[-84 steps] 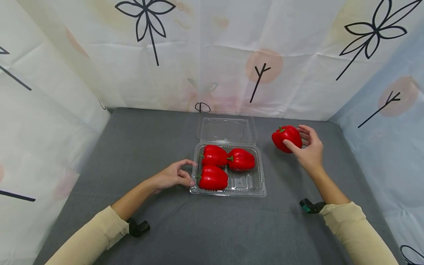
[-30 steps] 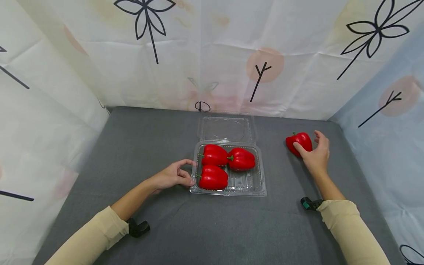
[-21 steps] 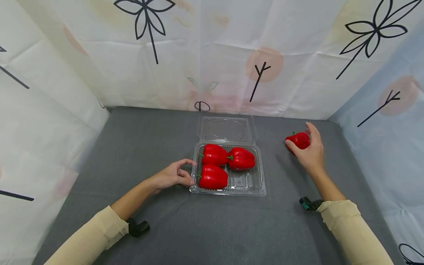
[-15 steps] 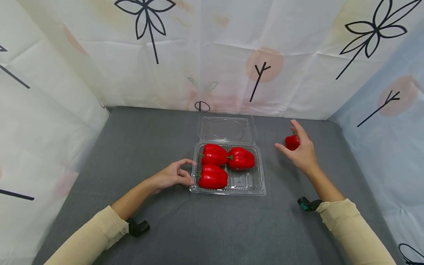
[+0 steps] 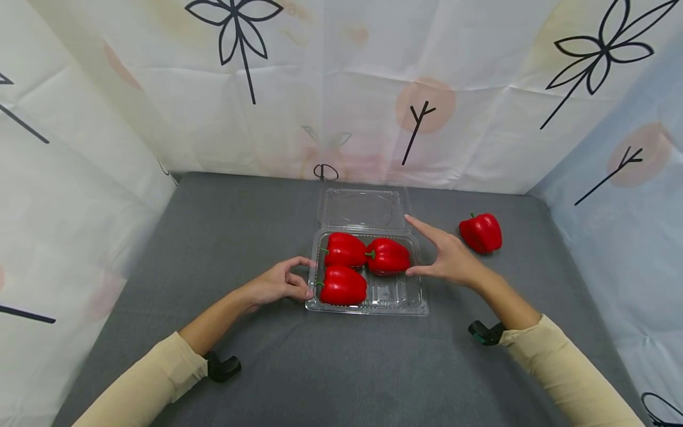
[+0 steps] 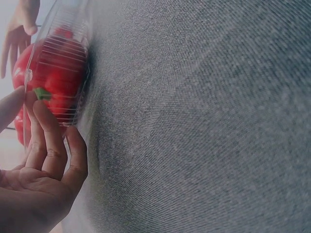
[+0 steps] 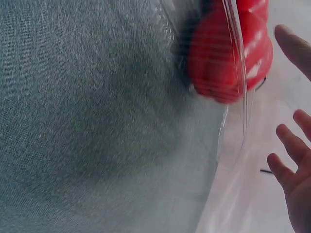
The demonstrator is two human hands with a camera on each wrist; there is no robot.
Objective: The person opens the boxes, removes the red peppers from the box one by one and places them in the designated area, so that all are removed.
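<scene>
A clear plastic clamshell container (image 5: 400, 296) lies on the grey table with its lid (image 5: 365, 209) folded back. Three red bell peppers are in it: one at back left (image 5: 345, 249), one at front left (image 5: 343, 285), one at back right (image 5: 389, 257). My left hand (image 5: 277, 281) pinches the container's left rim, thumb above and fingers under the edge in the left wrist view. Over the container's right side hovers my right hand (image 5: 448, 255), thumb and fingers spread around air beside the back right pepper. Another red bell pepper (image 5: 481, 233) stands on the table, stem up.
The grey cloth-covered table (image 5: 341, 367) ends at a patterned curtain (image 5: 341, 89) at the back. Further curtains hang at the left and right sides.
My right hand carried a bell pepper to the right, set it on the table and let go. It then moved left to the container. My left hand stayed on the rim.
</scene>
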